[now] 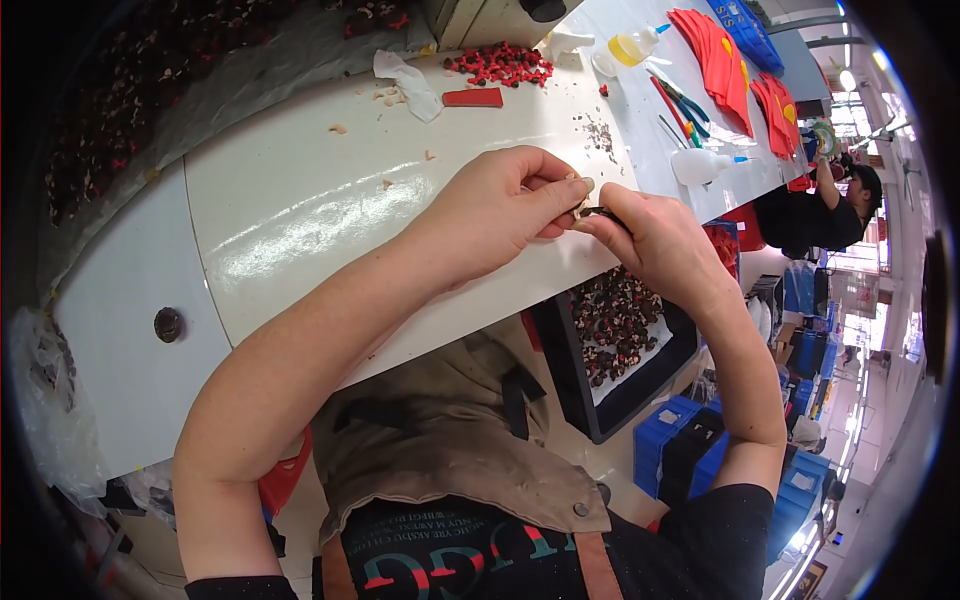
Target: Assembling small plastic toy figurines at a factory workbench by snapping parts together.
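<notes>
Over the white tabletop, my left hand (510, 205) pinches a small pale-and-dark piece (582, 208) between thumb and fingers. My right hand (660, 240) is closed beside it, its thumb and forefinger gripping a thin dark tool (602, 212) whose tip meets the piece. Most of the tool is hidden by the fingers, so its kind does not show. Below my right wrist sits a black tray (578, 385) of small dark, red and pale pieces, lined with white. Scattered dark bits (597, 135) lie on the table beyond my hands.
A red pile of small parts (500, 66), a red block (473, 98) and a crumpled tissue (410, 85) lie at the back. Farther right are pliers (688, 105), a white squeeze bottle (700, 166) and red sheets (715, 65). A co-worker (825, 215) stands at the right.
</notes>
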Motion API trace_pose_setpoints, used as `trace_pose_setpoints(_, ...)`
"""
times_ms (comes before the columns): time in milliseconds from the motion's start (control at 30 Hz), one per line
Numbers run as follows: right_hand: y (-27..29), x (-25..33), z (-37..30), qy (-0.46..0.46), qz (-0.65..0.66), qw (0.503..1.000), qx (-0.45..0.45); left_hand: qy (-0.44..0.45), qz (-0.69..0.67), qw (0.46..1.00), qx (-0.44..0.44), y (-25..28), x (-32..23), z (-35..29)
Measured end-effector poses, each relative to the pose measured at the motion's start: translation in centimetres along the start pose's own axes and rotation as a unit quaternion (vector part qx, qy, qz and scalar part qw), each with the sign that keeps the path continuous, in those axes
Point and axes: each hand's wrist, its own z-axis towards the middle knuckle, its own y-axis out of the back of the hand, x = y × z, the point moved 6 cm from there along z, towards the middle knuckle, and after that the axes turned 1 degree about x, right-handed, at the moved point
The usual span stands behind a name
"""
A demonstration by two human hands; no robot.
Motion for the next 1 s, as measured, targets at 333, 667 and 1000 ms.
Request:
trace_pose_setpoints(333,1.1,-0.1,-0.2,0.0,-0.022,1.0,0.021,-0.034,0.02,0.999,-0.017,-0.8,-0.7,0.2)
trace_pose_setpoints(667,1.9,-1.1,-1.5,-0.039,0.144,0.989,0.012,-0.017,0.037,0.999,0.007,-2.1,-2.1,0.3)
trace_pose_setpoints(1000,2.0,-2.3,-1.0,-0.046,0.077,0.996,-0.029,-0.047,0.041,0.998,-0.029,-2.1,-1.8,1.7)
